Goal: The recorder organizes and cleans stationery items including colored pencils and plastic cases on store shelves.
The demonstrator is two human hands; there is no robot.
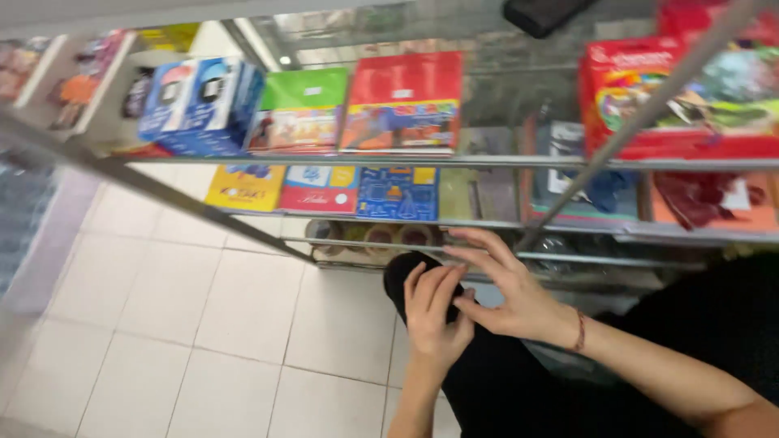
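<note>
Both hands (475,304) on black, perhaps cloth-covered knee (406,272), before glass shelves (487,162).

Bright, even indoor light; motion blur smears edges, glare perhaps on the glass shelves (487,89).

Standing on pale floor tiles (187,316), glass-fronted metal shelving (454,162) stretching far right, holding colourful boxes (402,101).

Your left hand (434,312) and right hand (507,292) overlap on your black-clad knee (406,272); beyond your fingertips (466,235) stands the glass display shelf (454,162) holding coloured boxes (403,101).
</note>
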